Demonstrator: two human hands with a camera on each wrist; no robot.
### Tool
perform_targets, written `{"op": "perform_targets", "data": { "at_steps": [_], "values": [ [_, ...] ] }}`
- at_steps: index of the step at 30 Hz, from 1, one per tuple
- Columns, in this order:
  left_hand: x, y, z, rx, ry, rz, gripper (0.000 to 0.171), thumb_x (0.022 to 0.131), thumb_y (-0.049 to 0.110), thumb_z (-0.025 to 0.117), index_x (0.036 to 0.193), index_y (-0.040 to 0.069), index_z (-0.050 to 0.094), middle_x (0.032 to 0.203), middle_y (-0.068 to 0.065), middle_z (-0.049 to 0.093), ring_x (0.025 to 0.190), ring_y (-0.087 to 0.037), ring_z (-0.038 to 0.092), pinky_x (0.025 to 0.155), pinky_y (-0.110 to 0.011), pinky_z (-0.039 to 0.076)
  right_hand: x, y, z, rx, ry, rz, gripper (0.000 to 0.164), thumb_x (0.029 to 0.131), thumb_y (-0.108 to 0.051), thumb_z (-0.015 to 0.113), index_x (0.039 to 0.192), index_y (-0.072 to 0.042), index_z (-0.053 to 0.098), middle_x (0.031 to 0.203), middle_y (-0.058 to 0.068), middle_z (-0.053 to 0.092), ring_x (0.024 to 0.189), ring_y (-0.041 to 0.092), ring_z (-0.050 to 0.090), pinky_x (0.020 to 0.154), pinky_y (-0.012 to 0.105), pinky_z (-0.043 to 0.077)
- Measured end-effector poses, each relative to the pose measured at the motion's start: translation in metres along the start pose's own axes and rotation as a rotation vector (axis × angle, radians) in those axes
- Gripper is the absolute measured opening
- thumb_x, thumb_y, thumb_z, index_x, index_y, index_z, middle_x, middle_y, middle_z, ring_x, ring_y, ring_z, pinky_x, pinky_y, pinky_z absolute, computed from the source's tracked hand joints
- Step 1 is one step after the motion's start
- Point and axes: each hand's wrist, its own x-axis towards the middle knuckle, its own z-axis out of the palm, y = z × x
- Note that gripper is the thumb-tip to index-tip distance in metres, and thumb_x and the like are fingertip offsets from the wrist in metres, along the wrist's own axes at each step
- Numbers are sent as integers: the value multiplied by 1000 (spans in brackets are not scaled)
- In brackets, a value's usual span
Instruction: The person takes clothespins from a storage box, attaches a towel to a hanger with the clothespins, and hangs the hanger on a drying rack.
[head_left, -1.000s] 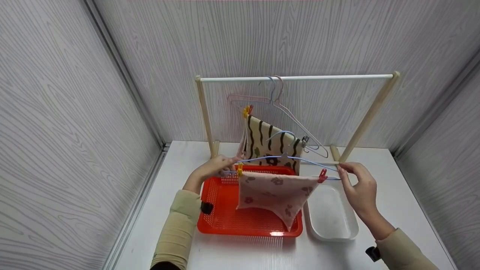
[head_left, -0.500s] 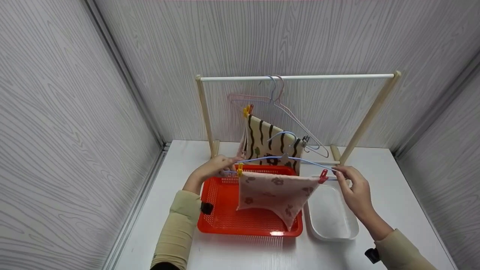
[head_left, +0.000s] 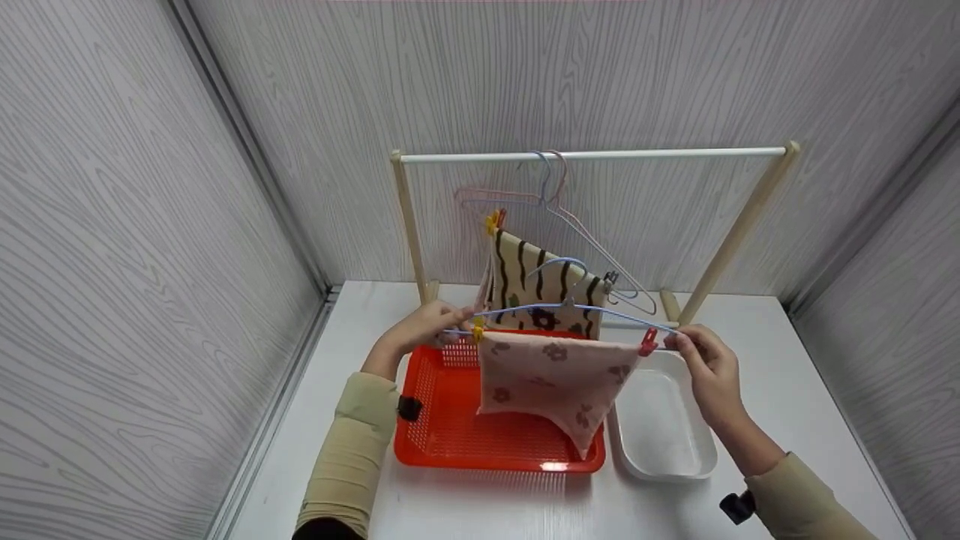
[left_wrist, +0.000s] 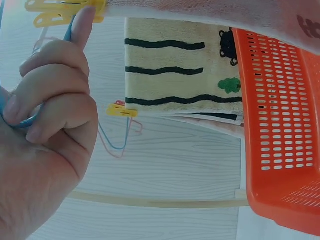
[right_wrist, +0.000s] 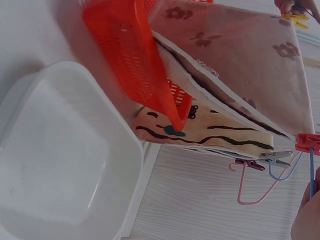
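Note:
A blue clothes hanger (head_left: 529,307) is held by both hands above the red basket. From its lower bar hangs a pink towel (head_left: 555,375) with darker flower prints, pinned by a yellow clothespin (head_left: 478,332) at the left and a red clothespin (head_left: 649,342) at the right. My left hand (head_left: 424,328) grips the hanger's left end, with fingers curled round the blue wire in the left wrist view and one finger extended by the yellow clothespin (left_wrist: 65,11). At the opposite end my right hand (head_left: 711,371) pinches the wire just beyond the red clothespin.
Behind, a rack with a white rail (head_left: 645,154) bears a blue and a pink hanger (head_left: 487,192). A cream towel with dark wavy stripes (head_left: 532,262) hangs there on clothespins. Below are a red basket (head_left: 420,450) and a white basin (head_left: 664,420).
The blue hanger and pink towel have risen slightly, tilting a little down to the right. My left hand went up with it; the right hand has shifted slightly inward.

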Motion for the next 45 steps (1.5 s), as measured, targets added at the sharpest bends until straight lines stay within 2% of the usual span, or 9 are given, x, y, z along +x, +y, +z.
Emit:
{"op": "perform_targets", "data": {
  "at_steps": [7,13,15,18,21,25,30,33,45],
  "values": [
    [0,13,-5,54,6,76,114,73,97,56,103,-11,72,65,5,53,55,-4,44,54,-20,42,8,-8,3,147,46,19,22,109,2,51,108,22,59,91,-7,71,90,3,68,88,14,55],
    [1,19,-15,141,10,184,108,85,90,48,111,-12,74,80,-9,69,68,-10,59,65,-20,52,17,-11,10,257,74,10,19,109,2,51,102,6,68,92,-5,70,92,5,67,90,16,54],
    [-1,22,-19,171,-4,196,97,96,81,46,116,-9,74,97,-18,75,82,-17,67,77,-26,56,21,-13,12,284,92,8,21,110,2,50,101,0,69,92,-6,70,93,5,66,90,17,53],
    [-4,25,-24,199,-28,201,67,113,52,44,127,-8,70,125,-27,72,109,-33,70,97,-42,58,26,-14,16,316,113,7,22,110,2,49,101,-3,69,92,-5,69,93,5,65,90,17,53],
    [-5,27,-28,209,-18,209,46,116,27,41,133,-8,66,134,-30,67,123,-45,66,108,-57,53,32,-15,18,338,115,8,22,110,1,49,101,-4,68,93,-4,69,94,7,65,90,18,53],
    [-3,29,-29,217,41,270,39,116,16,40,131,-10,65,131,-32,66,124,-47,65,110,-59,51,39,-17,20,351,121,8,23,110,2,49,99,-5,68,93,-3,69,93,8,65,90,18,53],
    [3,36,-29,314,179,346,32,115,9,42,119,-10,67,121,-29,67,116,-44,66,106,-57,52,49,-19,23,374,130,-1,24,110,2,49,97,-5,67,90,-3,69,92,9,64,90,20,52],
    [5,41,-30,365,255,345,30,114,8,44,118,-8,68,119,-26,68,116,-40,66,106,-54,53,57,-21,24,384,136,-3,25,110,3,48,96,-6,67,89,-3,67,91,8,63,90,20,52],
    [24,61,-44,526,449,350,31,113,8,48,131,-4,69,126,-22,73,120,-36,71,107,-48,55,96,-31,30,384,156,-62,24,110,2,48,97,-8,66,91,-2,66,93,9,62,93,23,48]
  ]
}}
